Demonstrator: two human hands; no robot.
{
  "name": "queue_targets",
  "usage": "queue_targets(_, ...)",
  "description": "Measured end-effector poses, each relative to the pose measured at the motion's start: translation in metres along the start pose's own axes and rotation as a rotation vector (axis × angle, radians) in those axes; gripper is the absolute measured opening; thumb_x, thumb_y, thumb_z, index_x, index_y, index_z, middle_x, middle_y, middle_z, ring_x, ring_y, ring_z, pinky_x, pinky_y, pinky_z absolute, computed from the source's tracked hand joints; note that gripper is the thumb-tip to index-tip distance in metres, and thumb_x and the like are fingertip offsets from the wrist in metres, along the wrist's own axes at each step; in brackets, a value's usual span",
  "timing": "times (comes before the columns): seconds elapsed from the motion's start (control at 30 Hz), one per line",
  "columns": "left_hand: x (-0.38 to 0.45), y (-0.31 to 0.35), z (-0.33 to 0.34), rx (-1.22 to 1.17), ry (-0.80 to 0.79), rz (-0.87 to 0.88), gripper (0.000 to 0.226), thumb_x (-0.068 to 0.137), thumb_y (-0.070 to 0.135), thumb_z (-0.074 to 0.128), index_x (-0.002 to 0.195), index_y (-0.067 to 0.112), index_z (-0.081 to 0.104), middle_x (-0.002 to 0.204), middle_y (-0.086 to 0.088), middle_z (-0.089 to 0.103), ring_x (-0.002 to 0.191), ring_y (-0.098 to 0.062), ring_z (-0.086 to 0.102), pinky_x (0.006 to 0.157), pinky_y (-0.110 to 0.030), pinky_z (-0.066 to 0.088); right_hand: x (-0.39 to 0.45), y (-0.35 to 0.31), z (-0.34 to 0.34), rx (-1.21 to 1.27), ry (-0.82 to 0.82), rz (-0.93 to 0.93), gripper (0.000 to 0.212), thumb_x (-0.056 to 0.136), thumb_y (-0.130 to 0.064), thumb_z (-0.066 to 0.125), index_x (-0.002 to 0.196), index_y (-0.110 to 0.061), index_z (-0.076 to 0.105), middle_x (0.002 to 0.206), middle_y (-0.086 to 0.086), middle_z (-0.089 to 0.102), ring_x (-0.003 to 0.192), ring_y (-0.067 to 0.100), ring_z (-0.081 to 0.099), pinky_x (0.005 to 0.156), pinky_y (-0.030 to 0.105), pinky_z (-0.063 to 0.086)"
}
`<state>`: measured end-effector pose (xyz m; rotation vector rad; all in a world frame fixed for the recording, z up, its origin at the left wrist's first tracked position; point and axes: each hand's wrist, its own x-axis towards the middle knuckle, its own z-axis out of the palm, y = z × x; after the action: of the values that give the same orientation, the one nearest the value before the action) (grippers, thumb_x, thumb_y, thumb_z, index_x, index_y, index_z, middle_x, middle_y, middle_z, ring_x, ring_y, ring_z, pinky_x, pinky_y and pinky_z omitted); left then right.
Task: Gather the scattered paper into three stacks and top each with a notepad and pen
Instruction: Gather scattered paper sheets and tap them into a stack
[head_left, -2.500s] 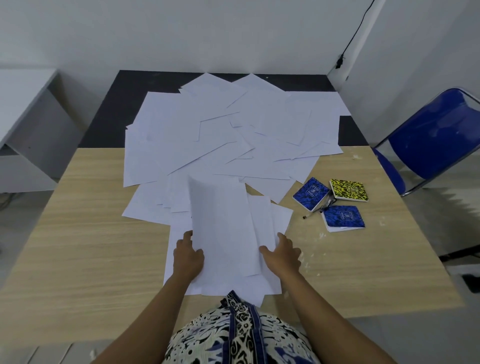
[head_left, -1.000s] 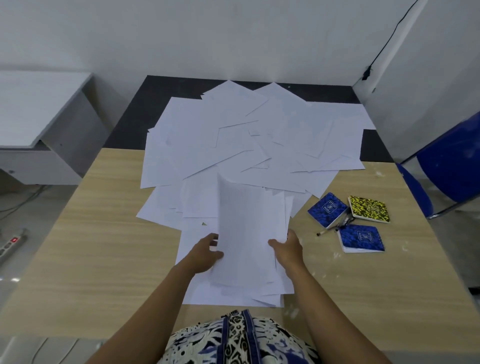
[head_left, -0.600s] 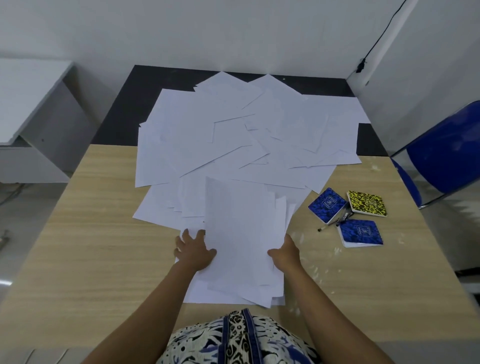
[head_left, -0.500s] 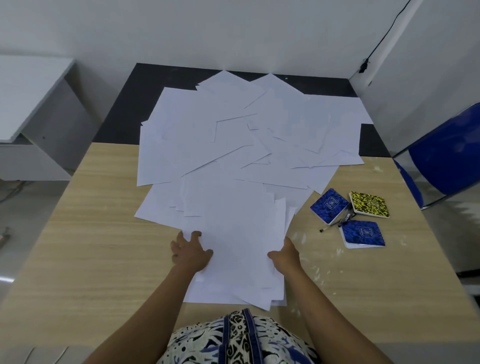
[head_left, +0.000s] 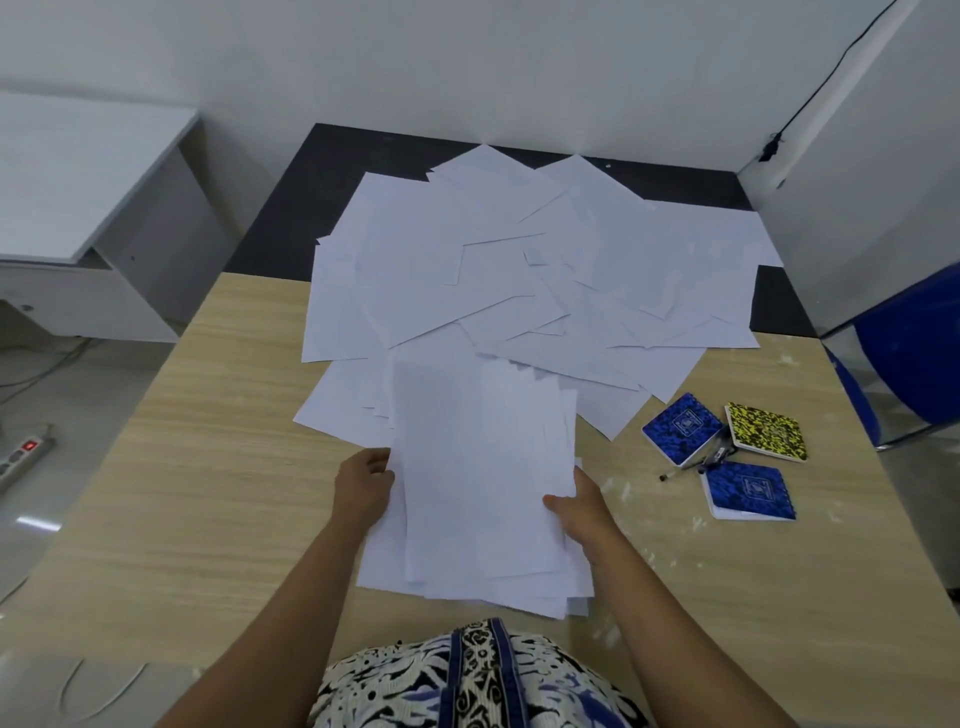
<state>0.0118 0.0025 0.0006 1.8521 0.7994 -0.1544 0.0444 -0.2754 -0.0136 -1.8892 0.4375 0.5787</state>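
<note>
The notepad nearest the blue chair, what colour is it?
Yellow with black speckles, seen in the head view.

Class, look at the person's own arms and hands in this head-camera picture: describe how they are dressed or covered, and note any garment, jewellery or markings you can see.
Both forearms are bare up to the frame's edge: no sleeves show. The left hand and right hand wear no gloves, and no rings, watch or bracelets are visible. The only clothing in view is a patterned garment at the bottom edge, white with black and blue swirling motifs and a blue band down its middle.
</note>
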Motion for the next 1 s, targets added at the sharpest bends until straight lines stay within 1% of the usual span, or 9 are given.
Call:
queue_targets(0.1, 0.008, 0.003, -0.01, -0.133, 0.061, -0.023, 0.037, 0.085, -0.007, 0.054, 0.121, 0.002, 0.062, 0.113, -0.014, 0.066, 0.106, -0.029, 0.062, 0.091, -0.036, 0.048, 0.0, 0.001, -0.008, -0.128, -0.018, -0.022, 0.048, 0.09, 0.001, 0.053, 0.134, -0.016, 0.05, 0.119, 0.0, 0.06, 0.107, 0.018, 0.055, 0.088, 0.026, 0.043)
queue_targets(0.2, 0.012, 0.001, -0.014, -0.201, 0.001, -0.114, 0.038, 0.087, 0.002, 0.062, 0.124, 0.0, 0.059, 0.118, -0.013, 0.063, 0.109, -0.031, 0.06, 0.097, -0.04, 0.047, 0.004, 0.006, -0.01, -0.277, 0.02, -0.006, 0.048, 0.088, 0.001, 0.05, 0.133, -0.016, 0.051, 0.122, 0.002, 0.061, 0.099, 0.017, 0.055, 0.086, 0.025, 0.045)
queue_targets(0.37, 0.002, -0.015, -0.009, -0.191, -0.009, -0.165, 0.047, 0.083, -0.003, 0.063, 0.129, -0.001, 0.052, 0.125, -0.017, 0.058, 0.108, -0.031, 0.057, 0.087, -0.039, 0.046, 0.009, 0.01, -0.008, -0.359, 0.079, 0.02, 0.046, 0.083, -0.003, 0.044, 0.117, -0.03, 0.059, 0.101, -0.008, 0.064, 0.097, 0.023, 0.06, 0.091, 0.043, 0.051)
queue_targets(0.5, 0.0, -0.011, -0.013, -0.188, -0.006, -0.077, 0.046, 0.079, -0.016, 0.049, 0.123, -0.002, 0.055, 0.117, -0.018, 0.061, 0.107, -0.033, 0.059, 0.08, -0.037, 0.047, 0.004, -0.003, -0.007, -0.272, 0.09, -0.043, 0.038, 0.083, 0.003, 0.045, 0.098, -0.027, 0.062, 0.093, -0.007, 0.065, 0.088, 0.024, 0.062, 0.083, 0.042, 0.053)
queue_targets(0.57, -0.001, 0.003, -0.016, -0.206, -0.007, 0.015, 0.044, 0.08, -0.016, 0.052, 0.122, -0.003, 0.055, 0.112, -0.015, 0.062, 0.112, -0.033, 0.058, 0.08, -0.034, 0.045, 0.003, -0.008, -0.005, -0.226, 0.105, -0.062, 0.037, 0.084, 0.003, 0.046, 0.107, -0.022, 0.063, 0.095, -0.006, 0.063, 0.089, 0.024, 0.061, 0.085, 0.042, 0.052)
queue_targets(0.63, 0.003, 0.012, -0.018, -0.21, -0.007, 0.076, 0.048, 0.081, -0.013, 0.06, 0.128, -0.002, 0.051, 0.123, -0.015, 0.059, 0.119, -0.032, 0.055, 0.086, -0.033, 0.044, 0.005, -0.01, -0.002, -0.206, 0.134, -0.051, 0.04, 0.084, -0.002, 0.047, 0.114, -0.024, 0.059, 0.098, -0.007, 0.061, 0.095, 0.024, 0.059, 0.09, 0.045, 0.052)
queue_targets(0.77, 0.015, 0.005, -0.017, 0.071, 0.068, -0.058, 0.079, 0.081, 0.016, 0.074, 0.147, 0.011, 0.03, 0.149, -0.016, 0.035, 0.134, -0.035, 0.037, 0.108, -0.047, 0.035, 0.015, -0.005, 0.002, -0.305, 0.12, 0.012, 0.04, 0.079, -0.023, 0.061, 0.118, -0.023, 0.051, 0.116, 0.001, 0.06, 0.106, 0.028, 0.056, 0.093, 0.049, 0.049)
queue_targets(0.9, 0.001, -0.007, -0.013, 0.439, 0.035, -0.341, 0.087, 0.085, 0.039, 0.067, 0.147, 0.003, 0.018, 0.147, -0.022, 0.025, 0.133, -0.039, 0.031, 0.109, -0.042, 0.03, 0.022, -0.001, 0.004, -0.437, 0.101, 0.082, 0.062, 0.078, -0.032, 0.067, 0.134, -0.019, 0.042, 0.128, 0.006, 0.051, 0.117, 0.032, 0.048, 0.096, 0.047, 0.047)
queue_targets(1.0, -0.009, -0.016, -0.01, 0.553, -0.029, -0.434, 0.102, 0.08, 0.034, 0.075, 0.146, 0.0, 0.006, 0.148, -0.024, 0.018, 0.135, -0.038, 0.028, 0.109, -0.041, 0.03, 0.021, -0.003, 0.005, -0.532, 0.103, 0.058, 0.06, 0.081, -0.027, 0.064, 0.136, -0.02, 0.041, 0.131, 0.009, 0.046, 0.118, 0.033, 0.045, 0.094, 0.042, 0.046)
